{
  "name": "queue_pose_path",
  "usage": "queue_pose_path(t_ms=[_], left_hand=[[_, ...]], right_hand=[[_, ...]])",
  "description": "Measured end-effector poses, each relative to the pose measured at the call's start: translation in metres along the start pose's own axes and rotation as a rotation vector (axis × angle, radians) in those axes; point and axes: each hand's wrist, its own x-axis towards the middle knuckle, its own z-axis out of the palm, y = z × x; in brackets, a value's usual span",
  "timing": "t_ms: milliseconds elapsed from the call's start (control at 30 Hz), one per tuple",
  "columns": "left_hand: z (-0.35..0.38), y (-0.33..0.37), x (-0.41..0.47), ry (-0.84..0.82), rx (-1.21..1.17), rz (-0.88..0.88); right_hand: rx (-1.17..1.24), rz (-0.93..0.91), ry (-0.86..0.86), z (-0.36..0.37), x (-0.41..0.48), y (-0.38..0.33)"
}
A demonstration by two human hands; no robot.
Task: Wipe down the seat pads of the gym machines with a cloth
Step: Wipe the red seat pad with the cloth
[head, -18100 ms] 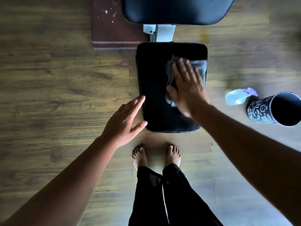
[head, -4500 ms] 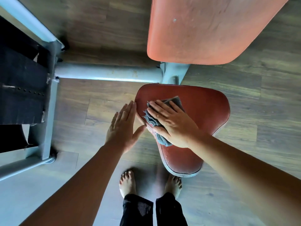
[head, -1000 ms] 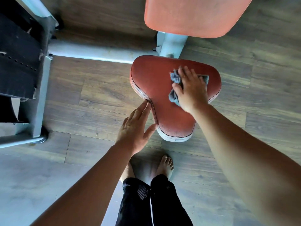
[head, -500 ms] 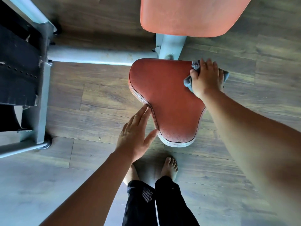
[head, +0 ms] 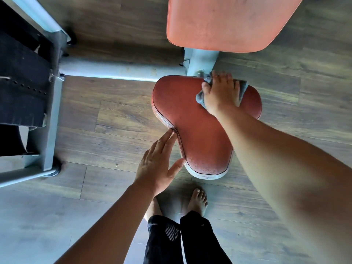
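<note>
A red heart-shaped seat pad (head: 192, 119) sits low in front of me on a grey metal post. My right hand (head: 221, 94) presses a grey cloth (head: 243, 88) flat onto the pad's far edge, close to the post. The cloth shows only at the hand's sides. My left hand (head: 158, 164) is open with fingers together, its fingertips touching the pad's left rim at the notch. A larger red back pad (head: 224, 21) stands beyond the seat.
A grey steel frame tube (head: 118, 71) runs left from the seat post to a black weight stack (head: 21, 88) in its frame. Wood-plank floor lies all around. My bare feet (head: 196, 202) stand just below the seat's narrow front end.
My right hand has slid the cloth from the seat's far right corner leftward along the far edge toward the post. My left hand stays at the left rim.
</note>
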Motion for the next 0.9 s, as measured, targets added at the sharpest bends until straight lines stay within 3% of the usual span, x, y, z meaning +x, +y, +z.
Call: queue_pose_path(t_ms=[100, 233, 300, 433, 500, 600, 667, 733, 833, 900], left_hand=[[-0.002, 0.001, 0.0, -0.002, -0.007, 0.0], [-0.004, 0.001, 0.0, -0.003, -0.018, 0.021], [-0.003, 0.0, 0.001, -0.008, -0.007, 0.01], [0.002, -0.001, 0.0, -0.005, -0.004, 0.001], [0.002, -0.001, 0.0, -0.007, -0.018, -0.003], [0.001, 0.0, 0.0, -0.019, -0.03, -0.017], [0.001, 0.0, 0.0, -0.025, -0.027, -0.014], [0.002, -0.001, 0.0, -0.029, -0.025, -0.012], [0.003, -0.001, -0.001, -0.01, -0.02, -0.002], [0.004, 0.0, -0.003, -0.002, -0.015, -0.005]], right_hand=[[-0.033, -0.259, 0.005, 0.007, -0.039, -0.033], [-0.067, -0.614, -0.051, 0.011, -0.076, -0.02], [-0.084, -0.603, -0.034, 0.008, -0.046, -0.021], [-0.029, -0.264, -0.043, 0.004, 0.002, -0.067], [-0.029, -0.341, -0.04, 0.011, -0.015, -0.09], [-0.077, -0.682, -0.046, 0.016, -0.047, -0.081], [-0.125, -0.801, -0.059, 0.01, -0.037, -0.065], [-0.167, -0.769, -0.038, 0.005, -0.008, -0.064], [-0.123, -0.535, -0.057, 0.002, 0.01, -0.086], [-0.156, -0.637, -0.05, 0.004, -0.011, -0.089]])
